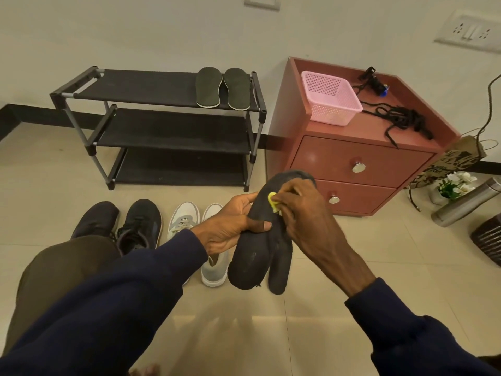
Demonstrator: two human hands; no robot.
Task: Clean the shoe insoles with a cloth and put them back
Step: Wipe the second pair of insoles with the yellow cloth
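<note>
Head view: I hold insoles and cloth over the floor.
My left hand [230, 230] grips two dark insoles [250, 264], thumb curled across them; my right hand [303, 213] pinches a yellow cloth [272, 201] against one, above the white shoes [184, 215].

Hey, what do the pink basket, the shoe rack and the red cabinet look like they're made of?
Pink basket: moulded plastic, judging by its fine perforated grid walls. Shoe rack: grey metal-looking tubes, black plastic joints, dark matte shelves, probably fabric. Red cabinet: likely laminated board, smooth semi-gloss, with shiny metal knobs.
</note>
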